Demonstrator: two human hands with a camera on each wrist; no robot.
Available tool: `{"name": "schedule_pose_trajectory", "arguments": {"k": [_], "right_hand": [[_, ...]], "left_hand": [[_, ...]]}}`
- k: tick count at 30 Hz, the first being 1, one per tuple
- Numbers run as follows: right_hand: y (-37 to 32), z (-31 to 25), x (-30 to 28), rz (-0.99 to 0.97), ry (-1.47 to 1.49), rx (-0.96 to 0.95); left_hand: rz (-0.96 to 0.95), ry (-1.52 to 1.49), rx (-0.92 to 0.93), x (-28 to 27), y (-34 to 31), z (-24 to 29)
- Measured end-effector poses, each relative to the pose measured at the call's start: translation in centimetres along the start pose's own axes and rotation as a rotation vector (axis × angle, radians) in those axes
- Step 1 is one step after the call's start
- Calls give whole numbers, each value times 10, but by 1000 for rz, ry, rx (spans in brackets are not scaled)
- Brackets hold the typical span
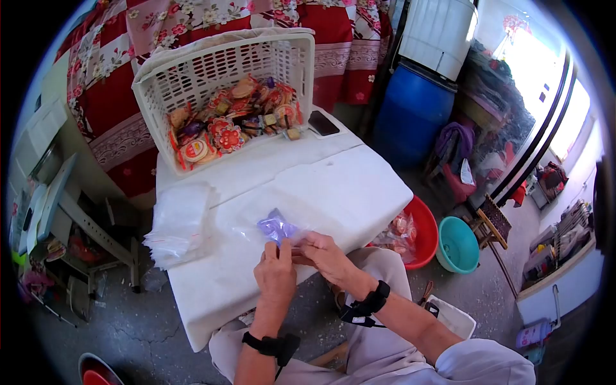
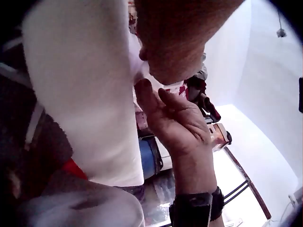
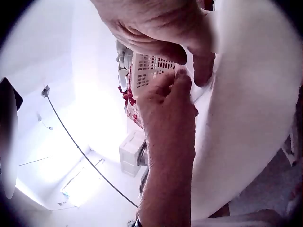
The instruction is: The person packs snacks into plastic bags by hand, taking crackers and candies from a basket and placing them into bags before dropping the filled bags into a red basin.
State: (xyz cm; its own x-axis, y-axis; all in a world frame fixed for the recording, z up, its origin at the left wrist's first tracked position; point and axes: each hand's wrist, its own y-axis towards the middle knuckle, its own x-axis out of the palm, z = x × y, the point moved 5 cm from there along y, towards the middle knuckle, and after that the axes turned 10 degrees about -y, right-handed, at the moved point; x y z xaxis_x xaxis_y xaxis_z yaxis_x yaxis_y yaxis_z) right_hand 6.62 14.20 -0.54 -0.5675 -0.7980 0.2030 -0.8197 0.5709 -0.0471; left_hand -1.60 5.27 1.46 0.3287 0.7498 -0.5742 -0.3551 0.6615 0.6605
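A shiny purple packet lies inside a clear plastic bag near the front of the white-covered table. My left hand pinches the bag's near edge with curled fingers. Close on its right, my right hand pinches the same edge between thumb and fingers. In the left wrist view, the right hand faces the left one, fingertips close together. The right wrist view has the left hand below the right; the fingers hide most of the bag there.
A pile of clear zip bags lies at the table's left. Behind it, a white basket holds several wrapped snacks. A phone rests beside the basket. Red and green basins stand right of the table.
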Motion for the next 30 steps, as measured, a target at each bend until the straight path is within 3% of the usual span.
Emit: {"name": "schedule_pose_trajectory", "arguments": {"k": [5, 7, 8, 12, 14, 18, 20, 24, 26, 30], "right_hand": [[14, 11, 7, -50, 250, 91], [25, 16, 22, -190, 603, 120], [27, 20, 23, -198, 636, 141], [28, 10, 34, -215, 521, 53], [25, 8, 29, -165, 142, 62], [21, 4, 35, -240, 192, -53], [29, 16, 40, -439, 373, -26], [39, 24, 44, -486, 457, 136], [31, 17, 41, -339, -84, 177], [22, 5, 37, -176, -422, -37]], "left_hand": [[14, -47, 32, 0, -2, 0], [28, -86, 35, -4, 1, 1], [28, -110, 29, -9, 2, 0], [-1, -140, -11, -14, 0, -6], [-19, -132, -38, -17, -1, -7], [-20, -158, -48, -20, 0, -5], [37, -210, -32, -24, 2, -4], [126, -226, -32, -29, 1, -9], [95, -192, -62, -29, -2, -16], [49, -165, -105, -26, -5, -19]]}}
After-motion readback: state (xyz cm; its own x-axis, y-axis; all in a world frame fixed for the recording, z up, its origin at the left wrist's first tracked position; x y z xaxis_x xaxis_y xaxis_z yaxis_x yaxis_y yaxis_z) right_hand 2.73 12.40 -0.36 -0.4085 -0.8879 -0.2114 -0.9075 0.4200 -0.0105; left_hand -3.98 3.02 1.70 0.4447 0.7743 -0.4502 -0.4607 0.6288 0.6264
